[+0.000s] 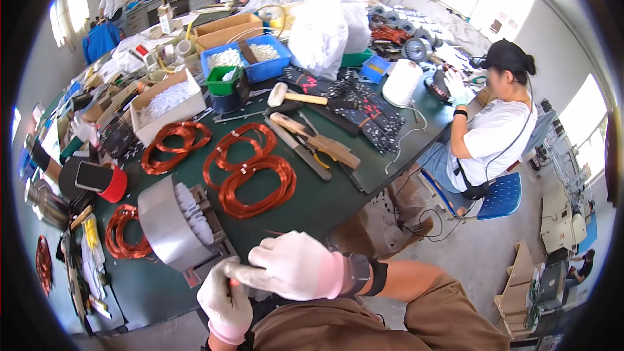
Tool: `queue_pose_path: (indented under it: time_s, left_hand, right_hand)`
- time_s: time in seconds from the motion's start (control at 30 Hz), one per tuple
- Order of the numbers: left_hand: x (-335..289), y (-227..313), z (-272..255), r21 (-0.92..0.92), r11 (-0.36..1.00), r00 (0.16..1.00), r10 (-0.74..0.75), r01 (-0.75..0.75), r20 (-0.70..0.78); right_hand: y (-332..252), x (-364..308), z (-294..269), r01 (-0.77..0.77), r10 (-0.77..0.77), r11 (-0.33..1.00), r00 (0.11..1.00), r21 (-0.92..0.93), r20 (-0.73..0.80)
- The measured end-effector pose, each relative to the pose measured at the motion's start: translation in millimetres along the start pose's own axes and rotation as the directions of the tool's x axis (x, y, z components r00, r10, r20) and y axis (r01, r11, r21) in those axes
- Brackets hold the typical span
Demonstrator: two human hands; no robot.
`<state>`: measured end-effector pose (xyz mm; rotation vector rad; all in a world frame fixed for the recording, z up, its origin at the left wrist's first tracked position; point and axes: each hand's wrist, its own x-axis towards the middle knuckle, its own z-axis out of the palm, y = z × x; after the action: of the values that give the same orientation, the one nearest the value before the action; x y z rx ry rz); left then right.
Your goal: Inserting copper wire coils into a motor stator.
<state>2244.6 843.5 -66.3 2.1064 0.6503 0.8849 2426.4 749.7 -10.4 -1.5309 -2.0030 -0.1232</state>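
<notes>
Grey metal cylinder point(164, 224), likely heavy, stiff and best grasped by its outer sides, sits on a green bench point(315, 203) beside the gloved left hand point(225, 302) and right hand point(296, 266), fingers curled close, any hold impossible to tell.

Bare tabletop point(325, 198) right of near copper coil point(284, 182): right hand point(292, 266) could pass, up to wooden tools point(335, 150). Drum point(156, 224) blocks just beyond left hand point(224, 300); side coil point(116, 229) crowds its left.
</notes>
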Motion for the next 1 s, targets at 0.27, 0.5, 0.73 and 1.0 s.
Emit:
queue_pose_path:
  time_s: [0.27,0.5,0.73,1.0]
  left_hand:
    - [-1.9,6.7,-14.9,0.429,0.885,0.979,0.205,-0.182,-0.008]
    - [1.5,4.2,-6.6,0.239,0.956,0.973,0.199,-0.168,-0.114]
    - [-0.6,12.0,-17.1,0.247,0.969,0.996,0.034,-0.011,-0.087]
    - [-6.1,-1.2,-13.0,0.242,0.952,0.974,0.213,-0.19,-0.074]
  right_hand:
    - [-7.5,-2.9,0.0,-0.185,0.219,0.705,0.975,0.684,0.039]
    - [-1.0,0.3,13.2,-0.154,0.285,0.804,0.947,0.574,-0.145]
    - [-27.2,-23.3,60.2,-0.043,0.07,0.964,0.993,0.261,-0.095]
    - [-4.7,-32.8,76.7,-0.596,0.177,0.41,0.795,0.69,0.581]
